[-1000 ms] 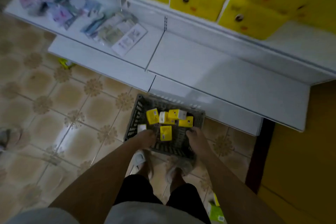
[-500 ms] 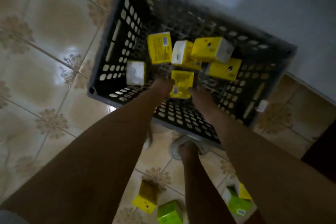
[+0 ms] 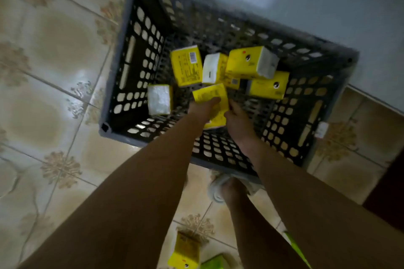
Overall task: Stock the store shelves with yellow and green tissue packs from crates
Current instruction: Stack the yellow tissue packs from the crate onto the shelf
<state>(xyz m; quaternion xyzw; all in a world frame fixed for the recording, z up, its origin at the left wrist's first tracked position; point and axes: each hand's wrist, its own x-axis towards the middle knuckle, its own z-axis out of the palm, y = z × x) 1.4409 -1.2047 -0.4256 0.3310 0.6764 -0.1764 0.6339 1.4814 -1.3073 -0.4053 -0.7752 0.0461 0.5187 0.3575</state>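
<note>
Both hands inside grey crate [image 3: 122,76] near its near wall. Left hand [image 3: 204,108] and right hand [image 3: 237,121] grasp one yellow tissue pack [image 3: 213,96] between them. Other yellow packs [image 3: 249,63] lie toward the crate's far wall.

A dark grey crate [image 3: 122,85] of perforated, matt moulded plastic is seen around the grip, its walls and floor pierced with oval holes. The yellow tissue pack [image 3: 211,96] held between the left hand [image 3: 202,110] and right hand [image 3: 237,124] is wrapped in smooth, slightly shiny printed film, as are the packs just beyond the grip, where white soft paper [image 3: 159,99] is shown at the ends. The tiled floor [image 3: 54,54] outside the crate is glazed and glossy, with light reflected in it.
</note>
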